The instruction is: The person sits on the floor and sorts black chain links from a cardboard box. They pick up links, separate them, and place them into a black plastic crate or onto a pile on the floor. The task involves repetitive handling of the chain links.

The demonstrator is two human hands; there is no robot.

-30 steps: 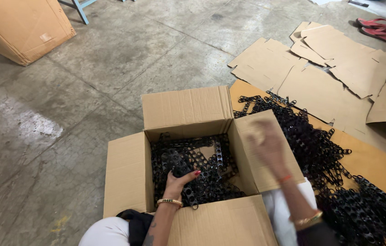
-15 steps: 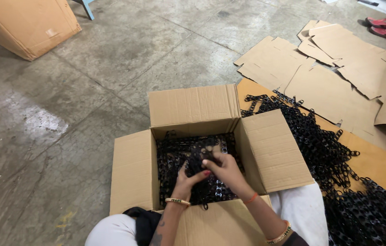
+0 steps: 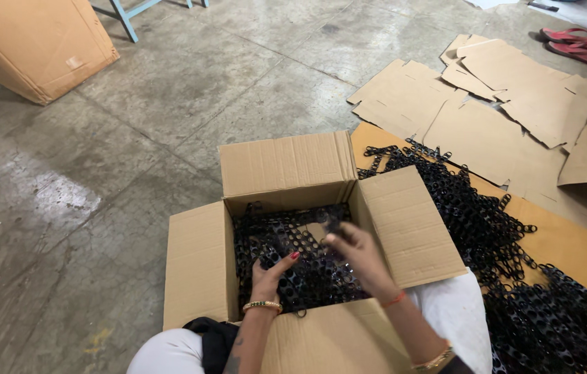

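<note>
Since a second ago the right hand [image 3: 354,251] has come off the pile of black plastic pieces [image 3: 515,277] beside the cardboard box [image 3: 286,166] and now reaches into it. Its fingers curl loosely over the black pieces in the box [image 3: 286,242], grip unclear. The left hand [image 3: 269,277] rests half-open on them, wrist bent down.

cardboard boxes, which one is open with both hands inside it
The open box in front of the person, flaps spread, with black parts inside. The other box, far left, lies away from the hands.
</note>
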